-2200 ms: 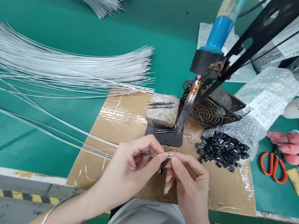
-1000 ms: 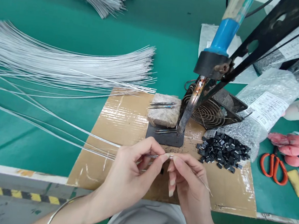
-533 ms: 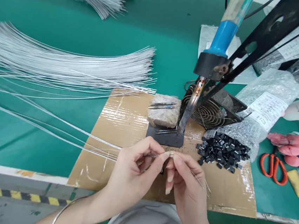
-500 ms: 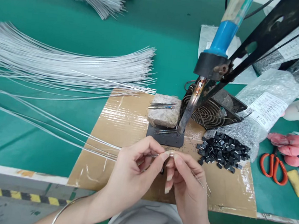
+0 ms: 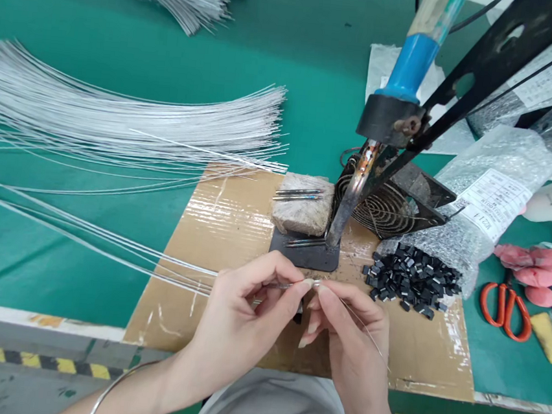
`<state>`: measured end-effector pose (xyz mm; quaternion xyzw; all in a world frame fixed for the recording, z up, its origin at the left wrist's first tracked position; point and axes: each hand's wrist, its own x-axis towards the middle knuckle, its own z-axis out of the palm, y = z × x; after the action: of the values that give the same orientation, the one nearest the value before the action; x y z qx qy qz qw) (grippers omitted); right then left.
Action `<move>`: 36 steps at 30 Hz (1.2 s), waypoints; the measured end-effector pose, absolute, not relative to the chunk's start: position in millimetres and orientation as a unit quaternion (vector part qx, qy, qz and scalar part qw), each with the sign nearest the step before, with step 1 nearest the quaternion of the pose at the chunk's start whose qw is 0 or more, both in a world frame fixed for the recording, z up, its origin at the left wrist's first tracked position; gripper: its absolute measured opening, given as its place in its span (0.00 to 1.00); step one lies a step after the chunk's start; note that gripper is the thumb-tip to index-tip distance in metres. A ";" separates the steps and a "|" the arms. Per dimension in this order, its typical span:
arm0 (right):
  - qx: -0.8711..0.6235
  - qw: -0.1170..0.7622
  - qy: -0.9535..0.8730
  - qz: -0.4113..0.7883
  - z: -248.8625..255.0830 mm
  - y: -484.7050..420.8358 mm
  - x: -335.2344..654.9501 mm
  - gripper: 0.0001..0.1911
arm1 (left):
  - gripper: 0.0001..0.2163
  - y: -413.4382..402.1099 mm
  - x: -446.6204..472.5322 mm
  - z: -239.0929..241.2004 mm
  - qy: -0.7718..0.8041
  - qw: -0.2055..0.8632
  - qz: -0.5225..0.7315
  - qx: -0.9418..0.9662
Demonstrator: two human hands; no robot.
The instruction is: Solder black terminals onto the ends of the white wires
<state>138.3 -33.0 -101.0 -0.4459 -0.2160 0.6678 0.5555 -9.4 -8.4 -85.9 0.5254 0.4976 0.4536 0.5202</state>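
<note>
Several thin white wires (image 5: pixel 173 261) run in from the left and pass into my left hand (image 5: pixel 250 318), which pinches them between thumb and forefinger. Close beside it, my right hand (image 5: pixel 353 341) pinches the wire ends, with a fine strand (image 5: pixel 366 329) trailing back across its fingers. The two sets of fingertips nearly meet, with a short shiny bit of wire between them. A small dark piece (image 5: pixel 298 316) shows just below the left fingertips; its kind cannot be made out. Both hands are over the brown cardboard sheet (image 5: pixel 171 333).
A soldering iron (image 5: pixel 409 67) on a black bracket points down onto a dark plate (image 5: pixel 300 256). Behind are a pale block (image 5: pixel 299 219) and a fan (image 5: pixel 383 207). Black connectors (image 5: pixel 413 279), orange scissors (image 5: pixel 505 312) and bubble-wrap bags (image 5: pixel 493 182) lie right; a wire bundle (image 5: pixel 142 122) lies left.
My right hand has moved slightly right, and a little gap with shiny wire shows between the fingertips. The held wires on the left have shifted slightly.
</note>
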 end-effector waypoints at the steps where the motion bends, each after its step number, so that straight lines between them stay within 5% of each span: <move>1: -0.444 0.556 -0.218 0.668 -101.0 -32.9 138.7 0.05 | 0.08 -8.3 -9.6 -85.7 0.498 0.519 0.452 0.528; 36: -0.444 0.520 -0.195 0.703 -96.2 -28.5 148.4 0.07 | 0.09 -7.6 -12.4 -84.1 0.529 0.476 0.398 0.579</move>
<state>148.4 -28.5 -96.2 -0.4437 -0.1955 0.7031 0.5202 -12.4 -7.6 -84.1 0.5786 0.5291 0.3979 0.4763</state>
